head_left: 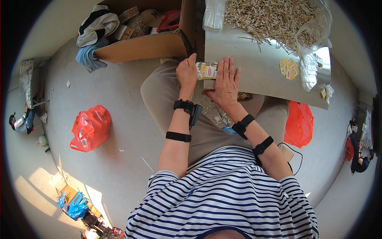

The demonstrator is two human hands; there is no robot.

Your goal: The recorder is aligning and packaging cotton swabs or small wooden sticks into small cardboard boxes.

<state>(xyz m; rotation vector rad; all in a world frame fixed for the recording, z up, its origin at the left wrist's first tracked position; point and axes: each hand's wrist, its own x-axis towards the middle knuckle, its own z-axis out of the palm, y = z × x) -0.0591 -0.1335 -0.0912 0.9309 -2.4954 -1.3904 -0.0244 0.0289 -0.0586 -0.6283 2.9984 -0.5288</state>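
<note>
Between my hands lies a flat clear packet of cotton swabs (pixel 201 75) with a yellow label inside, at the left edge of the metal-topped table. My left hand (pixel 186 74) is closed, pinching the packet's left end between thumb and fingers. Stretched out flat, my right hand (pixel 226 84) rests its fingers against the packet's right end, thumb spread towards me. Beyond them a big heap of loose cotton swabs (pixel 266 20) covers the far part of the table. Several small yellow label cards (pixel 289 68) lie to the right of my right hand.
Clear plastic bags (pixel 215 15) sit at the far left of the table (pixel 246 47), more (pixel 309 73) at its right. A cardboard box (pixel 147 47) stands far left. Red bags (pixel 91 128) rest on the floor. Other people (pixel 24 121) sit far off on both sides.
</note>
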